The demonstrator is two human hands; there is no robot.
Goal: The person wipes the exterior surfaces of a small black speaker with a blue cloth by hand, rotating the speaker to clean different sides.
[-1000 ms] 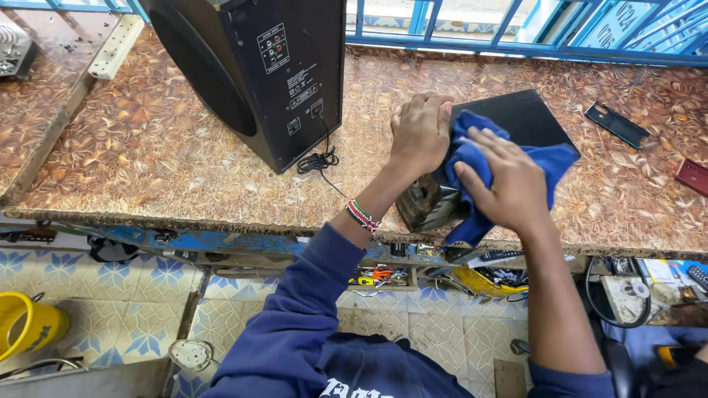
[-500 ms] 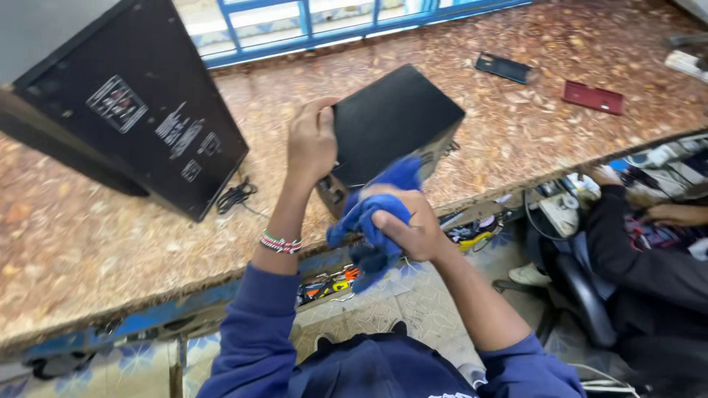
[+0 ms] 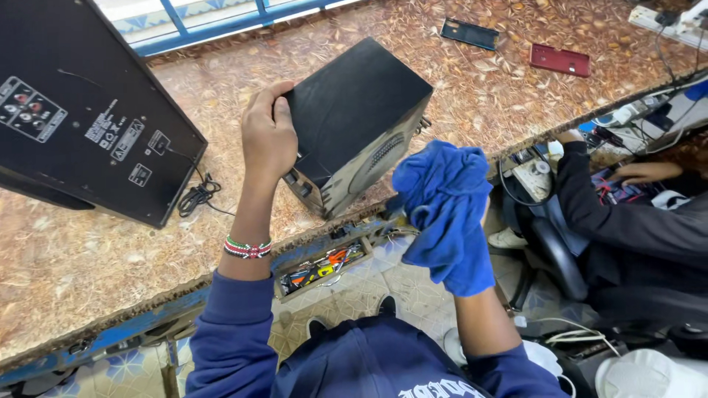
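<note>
Standing at far left on the speckled brown countertop (image 3: 88, 250): large black speaker cabinet (image 3: 81, 110), back panel with white labels facing up, its black cord (image 3: 198, 195) coiled just beside its lower right corner.

Left hand (image 3: 269, 136): closed around the near upper corner of the small black speaker box (image 3: 358, 121), fingers curled over the top face; beaded band (image 3: 247, 248) in red, white and green on the wrist, dark blue sleeve below.

Small black speaker box: resting at the counter's front edge, tilted, one corner overhanging; grille on the side facing right.

Open drawer (image 3: 318, 267) under the counter edge: assorted tools with orange and yellow handles.

Right hand (image 3: 472, 221): almost wholly wrapped in a bunched blue cloth (image 3: 442, 210), gripping it; cloth held just right of the box, whether touching it cannot be told.

Upper right on the counter: dark flat phone cover (image 3: 470, 33), red flat phone cover (image 3: 560, 60), well apart from the box.

Far right: another person's dark sleeve (image 3: 627, 221) and hand (image 3: 649, 172) at a cluttered lower bench.
</note>
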